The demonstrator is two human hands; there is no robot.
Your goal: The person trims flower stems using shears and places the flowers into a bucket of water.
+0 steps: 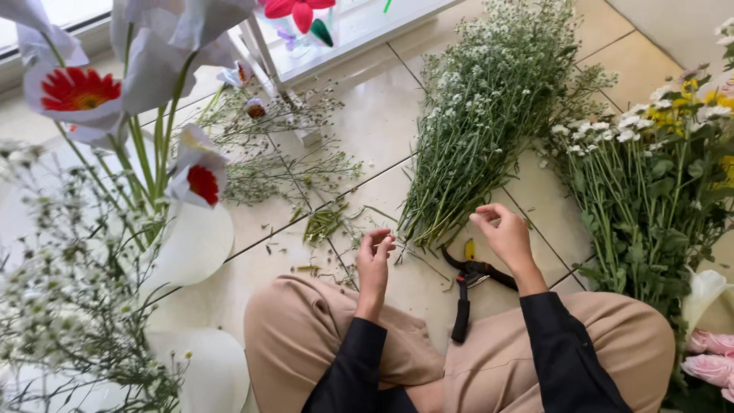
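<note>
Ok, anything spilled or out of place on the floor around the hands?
Yes: green stem trimmings lie scattered on the tiled floor by the left hand, and black-handled pruning shears lie open beside the right hand.

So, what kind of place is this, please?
Probably a florist's work area, set up on a tiled floor. A large bunch of small white flowers lies there, more cut flowers lie to the right, black pruning shears rest near the right hand, and trimmed bits are scattered by the left hand.

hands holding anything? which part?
Left hand and right hand appear to pinch a thin green stem near the cut ends of the white-flower bunch; exact grip too small to tell. Black pruning shears lie unheld on the floor.
</note>
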